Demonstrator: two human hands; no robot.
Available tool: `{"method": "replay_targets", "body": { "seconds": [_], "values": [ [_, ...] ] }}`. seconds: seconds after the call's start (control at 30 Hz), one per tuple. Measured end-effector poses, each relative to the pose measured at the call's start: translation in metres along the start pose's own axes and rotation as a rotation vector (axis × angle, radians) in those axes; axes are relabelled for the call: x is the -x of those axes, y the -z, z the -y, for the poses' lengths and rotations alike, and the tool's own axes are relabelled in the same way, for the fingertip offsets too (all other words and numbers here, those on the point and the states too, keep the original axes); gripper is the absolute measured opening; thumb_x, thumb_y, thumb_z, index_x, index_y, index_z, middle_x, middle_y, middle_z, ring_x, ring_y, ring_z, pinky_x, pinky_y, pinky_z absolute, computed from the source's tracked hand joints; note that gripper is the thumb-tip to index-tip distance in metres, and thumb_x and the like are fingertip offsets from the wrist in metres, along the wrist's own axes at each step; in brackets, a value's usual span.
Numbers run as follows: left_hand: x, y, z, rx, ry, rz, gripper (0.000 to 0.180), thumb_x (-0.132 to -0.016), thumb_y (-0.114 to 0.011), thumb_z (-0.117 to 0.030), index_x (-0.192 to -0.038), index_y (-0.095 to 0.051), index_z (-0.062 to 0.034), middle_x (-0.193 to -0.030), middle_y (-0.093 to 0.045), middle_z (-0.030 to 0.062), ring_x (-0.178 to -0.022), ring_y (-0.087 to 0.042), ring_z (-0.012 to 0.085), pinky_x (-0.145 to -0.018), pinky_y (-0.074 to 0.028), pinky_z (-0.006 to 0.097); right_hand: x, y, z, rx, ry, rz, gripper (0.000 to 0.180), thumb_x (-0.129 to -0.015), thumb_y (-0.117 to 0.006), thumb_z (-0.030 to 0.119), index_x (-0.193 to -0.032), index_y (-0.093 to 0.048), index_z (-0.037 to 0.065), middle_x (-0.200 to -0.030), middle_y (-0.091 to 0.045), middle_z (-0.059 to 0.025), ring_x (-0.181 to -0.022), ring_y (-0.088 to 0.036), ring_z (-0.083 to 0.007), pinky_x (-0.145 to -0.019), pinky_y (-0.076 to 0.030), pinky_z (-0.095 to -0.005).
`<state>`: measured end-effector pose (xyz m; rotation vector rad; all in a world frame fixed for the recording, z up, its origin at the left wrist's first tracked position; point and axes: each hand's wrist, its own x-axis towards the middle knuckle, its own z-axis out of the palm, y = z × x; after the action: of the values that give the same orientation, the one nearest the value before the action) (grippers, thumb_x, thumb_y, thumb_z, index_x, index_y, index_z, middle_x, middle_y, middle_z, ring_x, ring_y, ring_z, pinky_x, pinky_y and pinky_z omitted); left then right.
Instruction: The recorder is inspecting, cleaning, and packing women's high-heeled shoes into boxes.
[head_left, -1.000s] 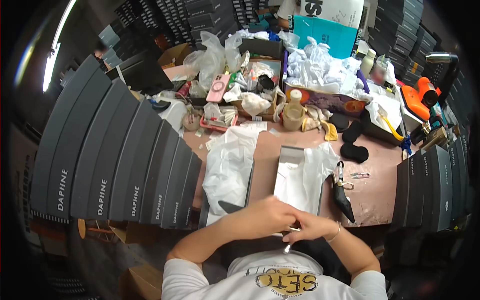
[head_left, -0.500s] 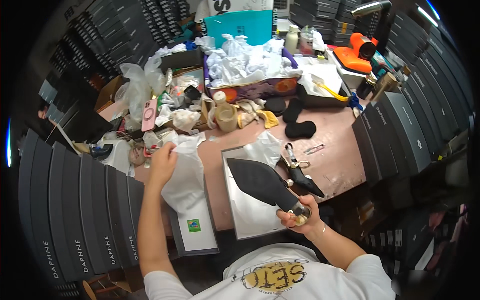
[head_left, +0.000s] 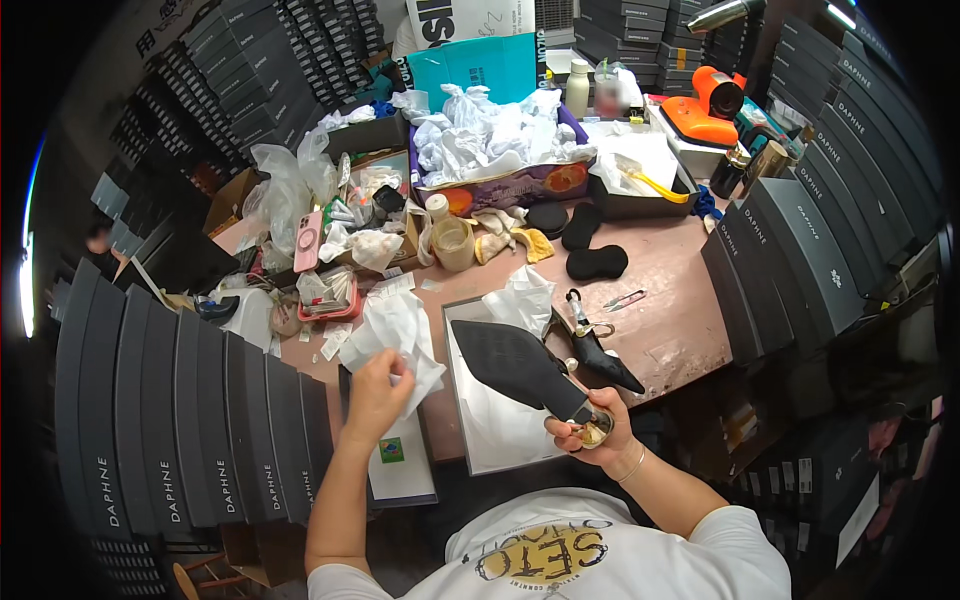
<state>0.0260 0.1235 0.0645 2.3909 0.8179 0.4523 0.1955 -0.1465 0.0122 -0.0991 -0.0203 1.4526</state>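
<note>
My right hand is wrapped round the heel end of a black pointed shoe, whose dark sole faces up. The shoe is held over an open shoebox with white paper inside. Crumpled white tissue paper is pinched in my left hand, above a second grey box piece with a white surface and a green sticker. A second black pointed shoe lies on the table, right of the open shoebox. More white tissue rests at that box's far edge.
Dark shoeboxes stand in rows at the left and right. Farther back are a purple-edged box of crumpled paper, a glue jar, black pads, small thread snips and an orange device.
My left hand has come right and nearer to me, bunching the tissue paper, which was stretched out before. The shoe in my right hand has shifted only slightly.
</note>
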Motion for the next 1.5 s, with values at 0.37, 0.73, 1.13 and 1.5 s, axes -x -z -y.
{"method": "replay_targets", "body": {
  "seconds": [0.37,0.73,1.13,1.5],
  "values": [
    [0.042,-0.103,-0.070,1.485,0.181,-0.080,0.061,-0.092,-0.057,-0.040,-0.134,-0.040,0.0017,-0.127,-0.054,0.0141,-0.106,-0.061,0.0254,-0.086,-0.052,0.037,-0.030,-0.025,-0.022,0.955,-0.246,-0.149,0.053,-0.095,-0.052,0.026,-0.142,-0.035,0.006,-0.117,-0.057,-0.0085,-0.098,-0.059,-0.0162,-0.083,-0.049,-0.0299],
    [0.022,-0.113,-0.045,1.703,0.374,0.307,0.053,-0.094,-0.054,-0.023,-0.139,-0.030,-0.0069,-0.126,-0.049,0.0168,-0.111,-0.058,0.0362,-0.078,-0.059,0.046,-0.089,0.069,0.231,2.731,0.541,-0.448,0.026,-0.075,-0.067,0.012,-0.100,-0.061,0.005,-0.113,-0.059,-0.0140,-0.113,-0.051,-0.0332,-0.100,-0.037,-0.0476],
    [-0.009,-0.081,-0.036,1.715,0.401,0.165,0.067,-0.088,-0.061,-0.049,-0.124,-0.047,0.0055,-0.101,-0.060,0.0248,-0.075,-0.066,0.0241,-0.062,-0.056,0.032,-0.121,0.078,0.252,2.981,0.040,-0.061,0.032,-0.072,-0.070,0.019,-0.098,-0.056,0.007,-0.103,-0.057,-0.0129,-0.104,-0.055,-0.0310,-0.093,-0.042,-0.0436],
    [-0.006,-0.093,-0.041,1.960,0.601,0.232,0.060,-0.097,-0.037,-0.056,-0.123,-0.053,-0.0038,-0.099,-0.062,0.0126,-0.074,-0.064,0.0199,-0.063,-0.053,0.029,-0.232,0.092,0.266,2.900,0.546,-0.533,0.023,-0.079,-0.067,0.017,-0.101,-0.065,0.009,-0.113,-0.057,-0.0140,-0.099,-0.057,-0.0316,-0.079,-0.047,-0.0419]
  ]
}}
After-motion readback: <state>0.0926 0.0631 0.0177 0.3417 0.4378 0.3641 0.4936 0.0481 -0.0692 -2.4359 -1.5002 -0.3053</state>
